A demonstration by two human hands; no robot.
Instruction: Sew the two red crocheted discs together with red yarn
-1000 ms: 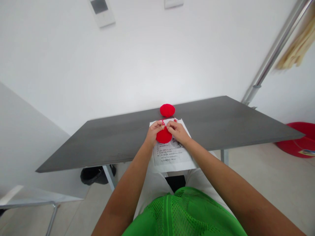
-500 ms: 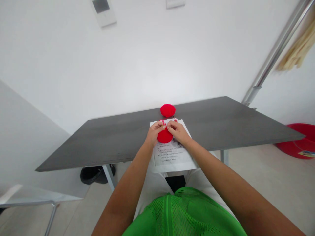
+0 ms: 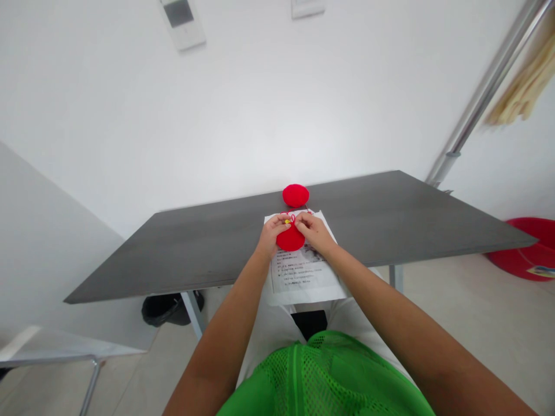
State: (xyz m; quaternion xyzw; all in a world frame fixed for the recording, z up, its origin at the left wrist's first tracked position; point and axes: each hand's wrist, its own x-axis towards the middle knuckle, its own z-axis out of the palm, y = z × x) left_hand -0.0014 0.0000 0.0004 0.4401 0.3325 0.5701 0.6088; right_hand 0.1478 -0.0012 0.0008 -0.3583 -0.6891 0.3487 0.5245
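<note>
left hand (image 3: 269,234) pinches edge of red round piece (image 3: 290,237), small yellow bit (image 3: 287,222) by fingertips. right hand (image 3: 313,229) pinches close, maybe on red yarn (image 3: 293,218). red piece sits over white paper (image 3: 307,282), dark print too small to read. red ball (image 3: 295,196) behind, on grey table (image 3: 208,245).

Tabletop (image 3: 208,248): a hand could pass left or right of the paper (image 3: 307,289)
Red ball (image 3: 295,196): in the way just beyond the paper
Wall (image 3: 277,115): blocks farther beyond
</note>
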